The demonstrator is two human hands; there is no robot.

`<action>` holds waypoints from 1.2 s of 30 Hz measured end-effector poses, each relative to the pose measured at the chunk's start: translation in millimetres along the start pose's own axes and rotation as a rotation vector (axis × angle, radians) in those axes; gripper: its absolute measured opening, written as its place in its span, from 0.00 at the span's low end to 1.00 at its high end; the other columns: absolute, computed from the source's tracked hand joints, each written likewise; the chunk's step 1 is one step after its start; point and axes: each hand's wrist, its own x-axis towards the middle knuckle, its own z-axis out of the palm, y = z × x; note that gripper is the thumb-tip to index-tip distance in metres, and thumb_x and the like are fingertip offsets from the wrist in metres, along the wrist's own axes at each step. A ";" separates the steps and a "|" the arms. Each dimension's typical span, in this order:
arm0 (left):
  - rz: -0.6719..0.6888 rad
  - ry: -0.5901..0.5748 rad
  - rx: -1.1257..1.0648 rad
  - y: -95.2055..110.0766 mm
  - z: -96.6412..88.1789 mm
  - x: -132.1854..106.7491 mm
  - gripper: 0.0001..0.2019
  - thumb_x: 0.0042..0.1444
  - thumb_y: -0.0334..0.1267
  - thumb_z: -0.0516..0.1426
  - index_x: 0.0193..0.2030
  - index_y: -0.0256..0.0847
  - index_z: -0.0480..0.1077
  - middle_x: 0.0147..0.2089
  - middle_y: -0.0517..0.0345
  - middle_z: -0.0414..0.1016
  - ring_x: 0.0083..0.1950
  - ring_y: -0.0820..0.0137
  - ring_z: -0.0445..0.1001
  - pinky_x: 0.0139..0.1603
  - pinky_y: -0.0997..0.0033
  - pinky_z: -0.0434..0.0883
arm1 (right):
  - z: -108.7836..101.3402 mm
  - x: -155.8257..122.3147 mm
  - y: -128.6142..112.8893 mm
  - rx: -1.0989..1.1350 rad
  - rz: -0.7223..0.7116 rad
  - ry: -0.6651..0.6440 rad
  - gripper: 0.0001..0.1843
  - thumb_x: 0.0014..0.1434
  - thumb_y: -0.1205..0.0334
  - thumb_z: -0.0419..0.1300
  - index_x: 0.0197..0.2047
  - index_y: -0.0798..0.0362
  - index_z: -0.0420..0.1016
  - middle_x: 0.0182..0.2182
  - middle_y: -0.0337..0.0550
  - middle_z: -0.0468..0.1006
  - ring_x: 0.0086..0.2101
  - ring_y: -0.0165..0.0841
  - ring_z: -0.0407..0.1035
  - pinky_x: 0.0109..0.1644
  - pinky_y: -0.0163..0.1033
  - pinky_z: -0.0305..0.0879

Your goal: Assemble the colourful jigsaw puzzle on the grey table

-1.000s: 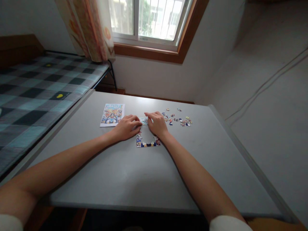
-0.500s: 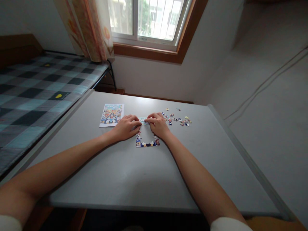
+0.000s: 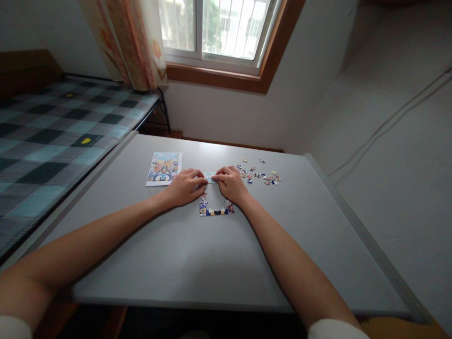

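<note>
A partly joined jigsaw puzzle (image 3: 217, 213) lies flat on the table, its border pieces forming a frame around a bare middle. My left hand (image 3: 186, 187) is curled at the frame's upper left, thumb and fingertips closed on its edge. At the upper right, the fingers of my right hand (image 3: 232, 185) are bent down onto a small light-blue puzzle piece (image 3: 211, 177) in the top row. My fingers partly cover that row and the upper sides of the frame.
Loose puzzle pieces (image 3: 271, 178) are scattered right of my right hand. A printed picture sheet (image 3: 164, 165) lies left of the puzzle. The white table (image 3: 169, 263) has a bed (image 3: 81, 122) along its left and a wall on its right.
My right fingers shift very slightly over the top row. My left hand and the rest of the puzzle stay in place.
</note>
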 end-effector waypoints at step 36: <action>0.011 0.004 0.004 2.1 -1.6 0.8 0.10 0.62 0.37 0.55 0.45 0.41 0.76 0.43 0.51 0.74 0.44 0.63 0.71 0.47 0.60 0.69 | 0.7 2.5 -3.3 0.002 0.176 0.071 0.20 0.59 0.75 0.53 0.38 0.46 0.85 0.39 0.46 0.74 0.43 0.38 0.63 0.52 0.46 0.59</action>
